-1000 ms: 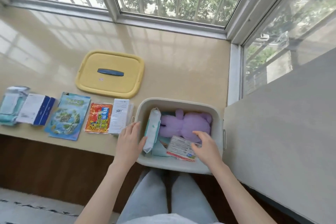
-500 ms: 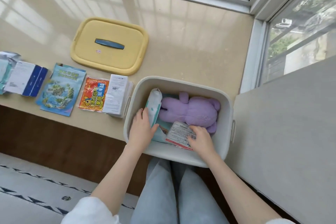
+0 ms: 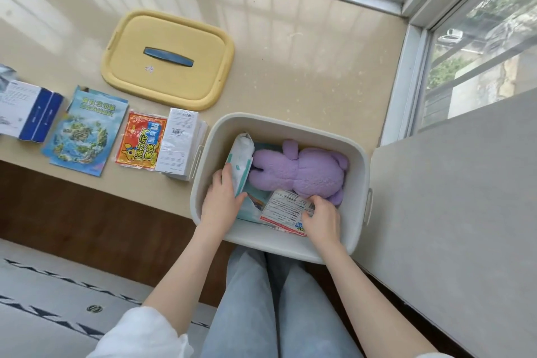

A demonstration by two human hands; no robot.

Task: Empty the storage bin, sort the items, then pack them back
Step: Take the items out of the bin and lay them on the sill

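The white storage bin point(image 3: 360, 171) sits at the sill's front edge above my knees. Inside lie a purple plush toy point(image 3: 302, 171), a white wipes pack point(image 3: 240, 154) standing on edge at the left, a teal packet point(image 3: 255, 203) beneath, and a red-edged printed packet point(image 3: 286, 206) at the front. My left hand point(image 3: 220, 200) is inside the bin, fingers around the wipes pack's near end. My right hand point(image 3: 321, 216) presses on the printed packet. On the sill to the left lie a white box point(image 3: 180, 139), a red sachet point(image 3: 141, 139), a blue booklet point(image 3: 84, 131) and a blue-and-white box point(image 3: 29, 113).
The bin's yellow lid point(image 3: 168, 58) with a blue handle lies on the beige sill behind the row of items. A grey wall surface point(image 3: 453, 212) stands close on the right of the bin. Windows bound the sill at the back and right. A patterned rug point(image 3: 43, 299) covers the floor at the lower left.
My left hand has moved from the bin's left rim into the bin and closed around the wipes pack. My right hand stays on the printed packet. The view has tilted further down.
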